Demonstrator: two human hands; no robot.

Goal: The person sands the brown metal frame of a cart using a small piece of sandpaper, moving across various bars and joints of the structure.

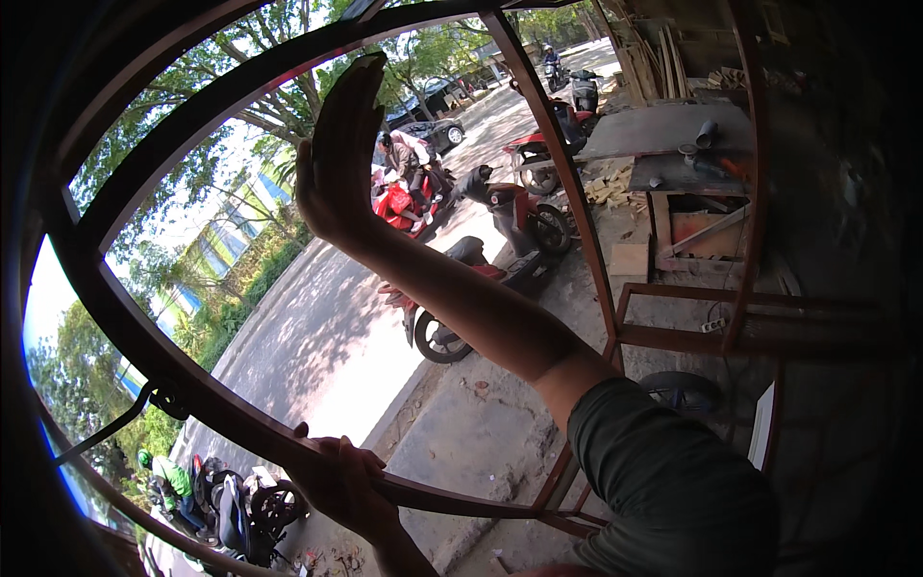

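A large dark brown frame [226, 426], bowed by the lens, stands around the view of the street. My left hand [344, 484] is wrapped around its lower bar, fingers over the top edge. My right arm, in a dark sleeve, stretches up across the opening. At its end my right hand [338, 154] is raised with fingers straight and held close together. Its fingertips come near the upper bar; whether they touch cannot be told. No object shows in that hand.
Beyond the frame are a parked red motorbike [527, 216], a passing red motorbike [396, 204] with riders, and a person in green [173, 481] beside parked bikes. At right are a workbench [663, 130], wood scraps [615, 185] and more brown framing [673, 337]. A curled metal bracket [165, 399] adjoins the frame.
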